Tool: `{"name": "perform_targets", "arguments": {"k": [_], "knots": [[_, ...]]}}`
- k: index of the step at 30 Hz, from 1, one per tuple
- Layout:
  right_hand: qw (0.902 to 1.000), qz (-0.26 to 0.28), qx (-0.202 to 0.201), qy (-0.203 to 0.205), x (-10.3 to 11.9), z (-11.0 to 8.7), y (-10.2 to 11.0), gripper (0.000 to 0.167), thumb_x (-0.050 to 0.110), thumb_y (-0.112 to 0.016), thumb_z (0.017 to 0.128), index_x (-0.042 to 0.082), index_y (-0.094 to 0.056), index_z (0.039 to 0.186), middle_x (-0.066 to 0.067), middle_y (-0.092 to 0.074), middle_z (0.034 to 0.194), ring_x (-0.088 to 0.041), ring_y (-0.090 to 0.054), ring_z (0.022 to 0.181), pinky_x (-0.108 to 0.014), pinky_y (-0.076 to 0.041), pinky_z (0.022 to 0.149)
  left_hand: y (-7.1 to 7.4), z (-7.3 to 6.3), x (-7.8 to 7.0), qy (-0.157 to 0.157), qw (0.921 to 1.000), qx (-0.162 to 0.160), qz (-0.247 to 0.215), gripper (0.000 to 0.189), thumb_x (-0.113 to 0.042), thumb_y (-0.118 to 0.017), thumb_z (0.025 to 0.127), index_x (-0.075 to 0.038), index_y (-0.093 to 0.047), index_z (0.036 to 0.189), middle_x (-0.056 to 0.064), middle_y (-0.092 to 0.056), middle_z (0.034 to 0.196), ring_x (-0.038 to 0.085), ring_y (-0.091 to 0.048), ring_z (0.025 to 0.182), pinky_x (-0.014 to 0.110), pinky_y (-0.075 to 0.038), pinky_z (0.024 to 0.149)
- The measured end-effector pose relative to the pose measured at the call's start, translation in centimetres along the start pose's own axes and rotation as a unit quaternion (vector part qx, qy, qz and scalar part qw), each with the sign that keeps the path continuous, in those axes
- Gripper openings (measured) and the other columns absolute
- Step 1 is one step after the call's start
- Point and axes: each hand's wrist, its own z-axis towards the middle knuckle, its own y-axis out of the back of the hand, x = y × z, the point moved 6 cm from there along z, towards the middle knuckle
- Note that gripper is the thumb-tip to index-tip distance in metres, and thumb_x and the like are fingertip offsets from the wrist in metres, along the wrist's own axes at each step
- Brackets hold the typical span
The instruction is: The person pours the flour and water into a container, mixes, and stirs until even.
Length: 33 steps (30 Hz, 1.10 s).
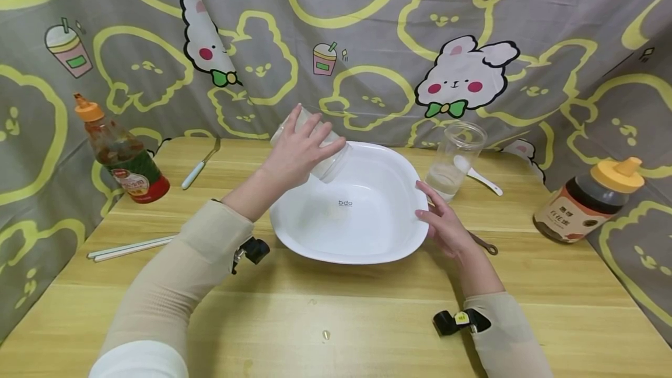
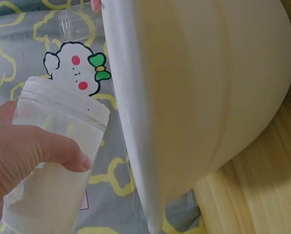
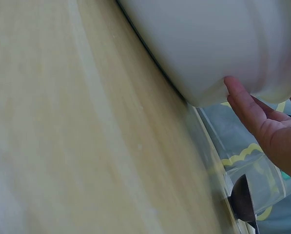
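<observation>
My left hand (image 1: pixel 301 153) grips a clear plastic jar (image 2: pixel 62 97) round its side, holding it tilted over the back left of a white basin (image 1: pixel 346 244). Whitish, clumpy contents show inside the jar in the left wrist view, and its threaded mouth end faces the basin. At the basin's right side my right hand (image 1: pixel 446 226) holds the rim, with fingertips over the edge. Other fingers (image 3: pixel 245 102) of that hand lie against the outer wall in the right wrist view. The basin's inside looks white, with dark lettering on it.
Behind the right hand stands a clear jar (image 1: pixel 446 177) of liquid, beside a white spoon (image 1: pixel 485 181). A dark spoon (image 3: pixel 242 200) lies near that hand. A honey bottle (image 1: pixel 583 203) stands right; a sauce bottle (image 1: pixel 123 159), a blue-handled utensil (image 1: pixel 194 174) and chopsticks (image 1: pixel 131 248) are left.
</observation>
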Motion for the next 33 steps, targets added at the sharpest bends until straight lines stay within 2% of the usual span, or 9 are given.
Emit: {"name": "perform_targets", "arguments": {"k": [15, 28, 33], "knots": [[1.0, -0.005, 0.003, 0.005, 0.03, 0.02, -0.02, 0.061, -0.001, -0.049, 0.084, 0.017, -0.023, 0.137, -0.013, -0.038, 0.117, -0.018, -0.053, 0.092, -0.036, -0.049, 0.067, -0.08, 0.08, -0.18, -0.002, 1.0, 0.004, 0.002, 0.072, -0.008, -0.068, 0.064, -0.025, -0.038, 0.128, 0.012, -0.038, 0.124, 0.034, -0.025, 0.118, 0.055, 0.006, 0.096], [1.0, -0.003, 0.004, 0.001, -0.03, 0.03, 0.03, 0.062, 0.0, -0.049, 0.084, 0.018, -0.024, 0.137, -0.013, -0.038, 0.117, -0.019, -0.054, 0.091, -0.036, -0.049, 0.067, -0.57, 0.06, 0.24, 0.021, 0.9992, 0.028, -0.021, 0.073, -0.013, -0.067, 0.063, -0.025, -0.036, 0.129, 0.012, -0.04, 0.123, 0.035, -0.026, 0.116, 0.058, -0.004, 0.095], [1.0, -0.001, 0.004, 0.006, -0.02, 0.06, 0.01, 0.061, -0.001, -0.048, 0.084, 0.017, -0.024, 0.137, -0.013, -0.038, 0.118, -0.018, -0.054, 0.092, -0.036, -0.049, 0.067, -0.55, -0.05, 0.33, 0.026, 0.9994, 0.019, -0.015, 0.074, -0.017, -0.068, 0.061, -0.023, -0.036, 0.127, 0.012, -0.041, 0.121, 0.035, -0.028, 0.115, 0.058, -0.007, 0.096]]}}
